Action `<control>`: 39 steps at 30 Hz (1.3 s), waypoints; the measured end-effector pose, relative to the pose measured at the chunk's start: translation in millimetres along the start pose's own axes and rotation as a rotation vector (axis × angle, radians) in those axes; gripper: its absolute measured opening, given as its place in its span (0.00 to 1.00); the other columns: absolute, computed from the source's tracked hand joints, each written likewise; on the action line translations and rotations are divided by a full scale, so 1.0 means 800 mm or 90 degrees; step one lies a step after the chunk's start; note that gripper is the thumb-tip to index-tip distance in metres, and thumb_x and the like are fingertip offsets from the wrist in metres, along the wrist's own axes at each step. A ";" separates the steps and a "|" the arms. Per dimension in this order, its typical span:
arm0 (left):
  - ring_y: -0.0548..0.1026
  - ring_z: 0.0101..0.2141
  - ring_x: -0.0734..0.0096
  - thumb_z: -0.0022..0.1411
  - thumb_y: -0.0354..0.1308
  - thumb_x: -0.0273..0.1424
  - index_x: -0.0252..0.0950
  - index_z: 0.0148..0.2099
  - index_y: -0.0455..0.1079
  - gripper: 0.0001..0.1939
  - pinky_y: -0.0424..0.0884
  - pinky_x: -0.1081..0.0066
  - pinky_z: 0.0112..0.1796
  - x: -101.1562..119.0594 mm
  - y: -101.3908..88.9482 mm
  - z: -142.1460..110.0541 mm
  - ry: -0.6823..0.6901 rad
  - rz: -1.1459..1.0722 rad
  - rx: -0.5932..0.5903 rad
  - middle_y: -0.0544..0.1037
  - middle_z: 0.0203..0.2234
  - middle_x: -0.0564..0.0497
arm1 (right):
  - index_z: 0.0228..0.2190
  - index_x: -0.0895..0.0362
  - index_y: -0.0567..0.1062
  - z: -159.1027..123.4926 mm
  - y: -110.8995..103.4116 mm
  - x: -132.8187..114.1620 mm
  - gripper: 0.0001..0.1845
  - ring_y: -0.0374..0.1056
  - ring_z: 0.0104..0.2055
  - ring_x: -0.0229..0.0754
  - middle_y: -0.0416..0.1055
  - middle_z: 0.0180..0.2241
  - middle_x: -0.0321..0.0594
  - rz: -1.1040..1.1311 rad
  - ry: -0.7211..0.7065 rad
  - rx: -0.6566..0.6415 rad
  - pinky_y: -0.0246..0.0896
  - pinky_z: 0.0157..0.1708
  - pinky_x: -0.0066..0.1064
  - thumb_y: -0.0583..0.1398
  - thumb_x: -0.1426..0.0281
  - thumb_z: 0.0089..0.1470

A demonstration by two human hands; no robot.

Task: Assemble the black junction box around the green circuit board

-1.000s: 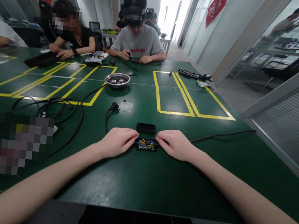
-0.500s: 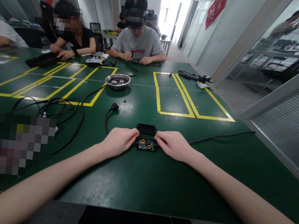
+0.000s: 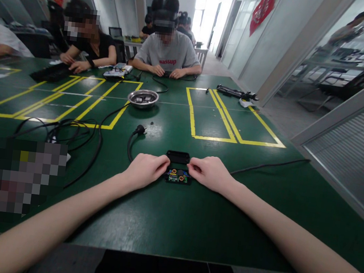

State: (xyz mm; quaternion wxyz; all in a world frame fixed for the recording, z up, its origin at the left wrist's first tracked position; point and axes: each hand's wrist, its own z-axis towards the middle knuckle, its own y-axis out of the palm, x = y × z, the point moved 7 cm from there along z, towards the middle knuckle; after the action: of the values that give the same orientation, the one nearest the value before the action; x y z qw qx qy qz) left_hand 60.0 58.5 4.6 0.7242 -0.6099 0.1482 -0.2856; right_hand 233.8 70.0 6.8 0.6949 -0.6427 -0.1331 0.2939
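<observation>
An opened black adapter case (image 3: pixel 177 181) lies flat on the table, its circuit board with copper-wound coils facing up. Just beyond it rests a black cover (image 3: pixel 178 157), hollow side up. My left hand (image 3: pixel 147 170) is closed in a pinch at the left end of the case, close to the cover's corner. At the opposite end my right hand (image 3: pixel 210 173) pinches in the same way. Whatever sits between the fingertips is hidden. A black cord with a plug (image 3: pixel 140 130) runs behind my left hand, and another black cable (image 3: pixel 270 165) passes behind my right.
A metal bowl (image 3: pixel 143 99) with small metal parts stands farther back. Coiled black cables (image 3: pixel 60 133) lie at the left, near a blurred-out patch. A black tripod-like object (image 3: pixel 236 92) lies back right. Across the table two people (image 3: pixel 168 49) work with their hands.
My right hand has shifted very slightly left and up, its fingers a little more curled. My left hand, the case and the cover stay in place.
</observation>
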 end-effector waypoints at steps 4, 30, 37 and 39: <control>0.80 0.28 0.65 0.75 0.49 0.35 0.39 0.45 0.75 0.13 0.66 0.73 0.29 0.002 0.001 0.002 0.022 -0.007 -0.007 0.84 0.29 0.50 | 0.26 0.56 0.76 0.002 0.000 -0.003 0.16 0.68 0.24 0.40 0.74 0.21 0.39 -0.032 -0.015 -0.007 0.47 0.28 0.30 0.56 0.67 0.64; 0.78 0.47 0.56 0.56 0.72 0.41 0.39 0.46 0.70 0.21 0.75 0.58 0.49 0.013 -0.015 -0.008 0.079 -0.251 0.058 0.78 0.50 0.43 | 0.44 0.56 0.80 -0.005 -0.009 0.018 0.12 0.72 0.39 0.41 0.73 0.42 0.43 0.514 -0.008 0.092 0.74 0.40 0.36 0.61 0.70 0.58; 0.76 0.39 0.64 0.52 0.73 0.39 0.39 0.47 0.65 0.25 0.75 0.64 0.41 0.005 -0.013 -0.008 0.014 -0.325 0.050 0.76 0.44 0.49 | 0.45 0.56 0.79 -0.007 0.000 0.019 0.13 0.78 0.39 0.42 0.79 0.43 0.44 0.598 0.054 0.065 0.78 0.41 0.38 0.61 0.66 0.60; 0.75 0.38 0.65 0.52 0.73 0.38 0.39 0.47 0.65 0.25 0.74 0.64 0.41 0.005 -0.012 -0.008 0.010 -0.335 0.050 0.76 0.43 0.50 | 0.45 0.56 0.79 -0.008 0.005 0.019 0.13 0.79 0.39 0.43 0.81 0.42 0.43 0.628 0.071 0.045 0.78 0.43 0.40 0.63 0.66 0.59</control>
State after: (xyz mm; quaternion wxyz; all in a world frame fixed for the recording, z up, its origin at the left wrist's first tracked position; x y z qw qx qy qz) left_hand 56.9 50.1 13.2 0.6472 -0.5963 -0.0210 -0.4745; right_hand 248.3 73.6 -0.5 0.5008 -0.6196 0.2342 0.5572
